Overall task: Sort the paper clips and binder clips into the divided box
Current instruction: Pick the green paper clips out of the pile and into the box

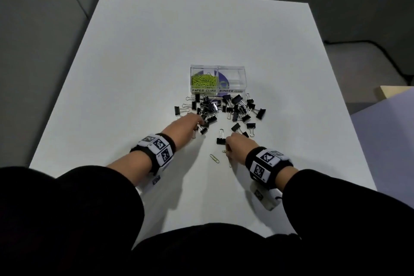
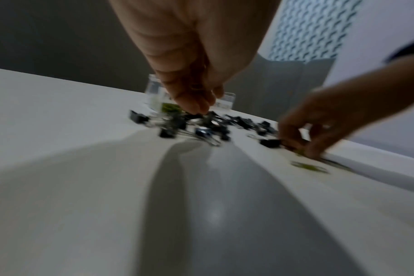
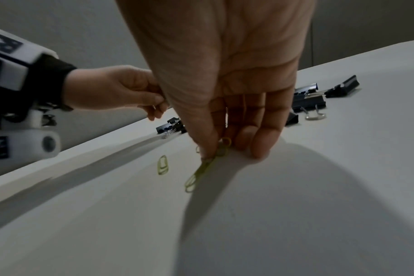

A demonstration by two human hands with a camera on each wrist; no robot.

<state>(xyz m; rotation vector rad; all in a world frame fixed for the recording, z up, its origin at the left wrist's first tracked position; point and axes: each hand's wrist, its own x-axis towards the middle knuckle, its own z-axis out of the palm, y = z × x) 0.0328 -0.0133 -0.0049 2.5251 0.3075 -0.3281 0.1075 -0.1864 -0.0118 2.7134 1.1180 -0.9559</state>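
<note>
head: divided box far centre, paper clips inside left cell, your binder clips heaped near it | left wrist: your left hand blurred, grip untellable | right wrist: your right hand pinches paper clip; thin wire may slip.

A: What is the person wearing?

B: Black long sleeves, pushed back so both forearms are bare. The dark cloth also fills the bottom of the head view.

A: And on the wrists?

B: Each has a black band with white square blocks on top, printed with black-and-white pixel markers. The right band is the same.

A: Anything underneath?

B: Yes, a white housing hangs below each wrist. On the left one, in the right wrist view, it ends in a rounded white barrel with a small dark lens, with more markers on its sides. Below the right wrist, a white box carries a marker and a thin black cord.
</note>
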